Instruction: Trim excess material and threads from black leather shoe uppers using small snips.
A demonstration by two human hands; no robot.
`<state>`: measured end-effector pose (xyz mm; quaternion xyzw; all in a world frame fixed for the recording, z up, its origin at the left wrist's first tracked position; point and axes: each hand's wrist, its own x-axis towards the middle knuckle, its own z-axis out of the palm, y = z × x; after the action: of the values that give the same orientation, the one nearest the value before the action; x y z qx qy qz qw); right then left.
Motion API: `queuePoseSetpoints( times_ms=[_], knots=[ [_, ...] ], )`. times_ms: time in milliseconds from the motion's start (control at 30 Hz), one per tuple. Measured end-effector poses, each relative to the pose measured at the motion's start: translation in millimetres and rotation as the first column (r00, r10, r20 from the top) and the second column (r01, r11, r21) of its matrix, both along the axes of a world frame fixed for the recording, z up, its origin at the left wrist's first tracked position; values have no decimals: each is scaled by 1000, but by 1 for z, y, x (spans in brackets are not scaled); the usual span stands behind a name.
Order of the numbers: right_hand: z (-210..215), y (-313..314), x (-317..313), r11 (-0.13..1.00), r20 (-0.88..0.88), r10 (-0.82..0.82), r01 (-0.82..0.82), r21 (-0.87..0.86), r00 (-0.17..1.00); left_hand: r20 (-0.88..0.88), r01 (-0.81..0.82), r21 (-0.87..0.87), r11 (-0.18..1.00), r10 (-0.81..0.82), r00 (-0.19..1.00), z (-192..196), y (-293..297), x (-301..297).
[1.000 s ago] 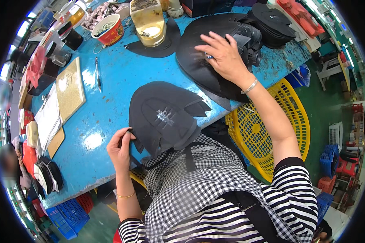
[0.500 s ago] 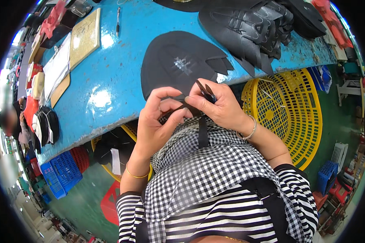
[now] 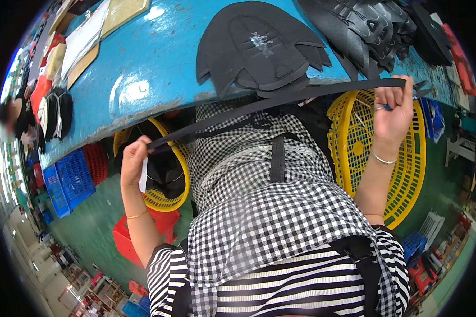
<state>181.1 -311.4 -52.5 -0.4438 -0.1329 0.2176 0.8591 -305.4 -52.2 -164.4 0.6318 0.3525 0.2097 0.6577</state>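
A long black strap [image 3: 280, 100] is stretched taut over my lap, rising from left to right along the table's front edge. Closed around its left end is my left hand [image 3: 134, 158]. My right hand [image 3: 394, 112] pinches the other end, higher up and in front of the right-hand basket. Small dark thread snips [image 3: 420, 89] are also tucked in my right hand, their blades sticking out past the fingers. Beyond the strap, black shoe-upper pieces [image 3: 232, 39] lie stacked on the blue table, with a shiny mark on top.
More black uppers [image 3: 373, 29] are heaped at the far right of the blue table [image 3: 143, 68]. Yellow baskets stand below, one on the right [image 3: 421, 153] and one on the left [image 3: 181, 182]. A red stool [image 3: 124, 235] and a blue crate [image 3: 69, 182] are at left.
My hands were together by the table edge; they have moved far apart, drawing the strap out between them. The view has shifted, so the table sits higher in the picture.
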Motion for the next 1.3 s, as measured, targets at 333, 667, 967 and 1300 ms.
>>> queuePoseSetpoints(
  times_ms=[333,667,967,1300],
  knots=[
    [-1,2,-24,969,150,235,-244,47,961,-511,194,39,980,-147,847,-60,15,40],
    [-12,-10,-30,972,128,235,-234,-16,964,-289,-403,-91,911,363,886,-167,37,119],
    [-14,8,-34,961,95,275,-273,-31,957,-386,-228,-224,948,129,913,-156,13,106],
    [-16,3,-40,954,177,296,-284,-91,939,-238,-247,-380,892,163,957,-177,28,108]
  ],
)
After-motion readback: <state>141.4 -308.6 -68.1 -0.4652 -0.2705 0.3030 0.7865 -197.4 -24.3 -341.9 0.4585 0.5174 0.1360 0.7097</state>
